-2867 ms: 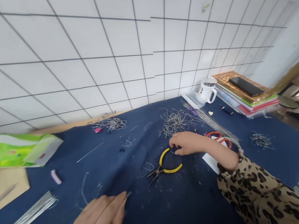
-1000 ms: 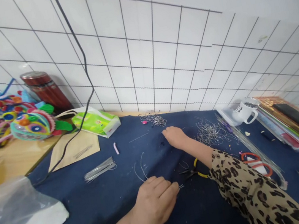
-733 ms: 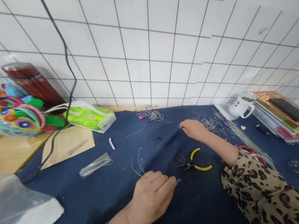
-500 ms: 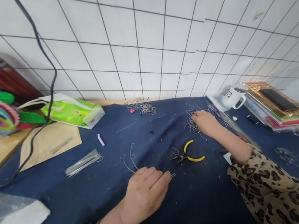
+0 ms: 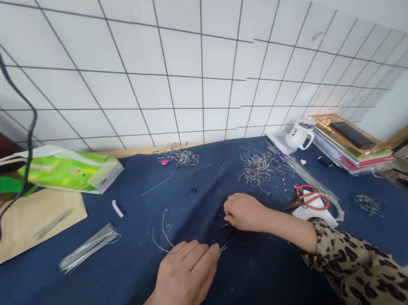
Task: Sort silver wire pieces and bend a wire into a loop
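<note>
My left hand (image 5: pixel 189 281) is closed around thin metal wire. Two curved lengths of the wire (image 5: pixel 168 231) rise behind the knuckles, and short ends poke out past the fingertips. To the right, my right hand (image 5: pixel 245 212) has its fingers curled over the pliers. Only dark bits of the pliers' jaws (image 5: pixel 225 225) show beside the fingers; the yellow handles are hidden under the hand. Beyond the right hand lies a tangled heap of wire scraps (image 5: pixel 257 168). A bundle of straight wires (image 5: pixel 89 248) rests on the cloth left of my left hand.
Orange-handled scissors (image 5: pixel 312 197) lie on white paper near my right forearm. A white mug (image 5: pixel 301 134) and stacked books (image 5: pixel 349 148) stand at the back right. Another wire tangle (image 5: pixel 183 156) lies near the wall. A brown envelope (image 5: pixel 30 222) and green bag (image 5: pixel 73 170) are left.
My right hand has come back from the wire heap toward me, onto the pliers. My left hand still holds the wire. The view has shifted to the right.
</note>
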The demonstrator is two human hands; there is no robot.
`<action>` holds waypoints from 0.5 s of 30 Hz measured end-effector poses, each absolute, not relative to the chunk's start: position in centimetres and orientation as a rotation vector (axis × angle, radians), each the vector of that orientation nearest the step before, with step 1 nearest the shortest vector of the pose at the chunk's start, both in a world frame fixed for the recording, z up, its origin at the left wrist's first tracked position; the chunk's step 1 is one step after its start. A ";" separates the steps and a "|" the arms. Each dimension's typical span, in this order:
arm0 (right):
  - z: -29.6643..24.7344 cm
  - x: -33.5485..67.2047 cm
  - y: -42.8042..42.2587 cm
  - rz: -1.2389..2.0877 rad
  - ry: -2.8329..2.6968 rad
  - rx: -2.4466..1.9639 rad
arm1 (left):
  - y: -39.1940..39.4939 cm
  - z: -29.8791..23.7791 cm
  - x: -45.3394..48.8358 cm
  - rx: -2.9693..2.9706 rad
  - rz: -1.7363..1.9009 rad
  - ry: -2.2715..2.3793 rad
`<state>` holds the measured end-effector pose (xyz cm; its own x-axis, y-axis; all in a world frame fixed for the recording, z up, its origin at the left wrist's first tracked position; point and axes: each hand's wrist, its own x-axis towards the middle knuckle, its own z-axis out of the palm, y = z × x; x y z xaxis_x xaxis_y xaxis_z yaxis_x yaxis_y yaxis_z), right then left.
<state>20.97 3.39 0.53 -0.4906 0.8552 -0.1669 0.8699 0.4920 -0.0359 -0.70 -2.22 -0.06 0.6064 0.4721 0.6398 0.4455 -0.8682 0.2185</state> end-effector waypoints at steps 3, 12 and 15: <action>0.8 20.6 2.9 -0.106 2.588 1.511 | -2.2 0.1 -0.6 2.771 1.144 0.777; 1.6 19.6 3.3 -0.078 2.488 1.524 | -2.2 -0.1 -0.6 2.774 1.146 0.761; 1.7 19.2 3.2 -0.048 2.495 1.525 | -2.2 -0.2 -0.6 2.771 1.149 0.758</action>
<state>19.18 3.20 1.66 -0.4392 0.8756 -0.2009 0.8827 0.4622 0.0845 -0.59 -2.24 -0.18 0.6044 0.4561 0.6532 0.4206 -0.8790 0.2246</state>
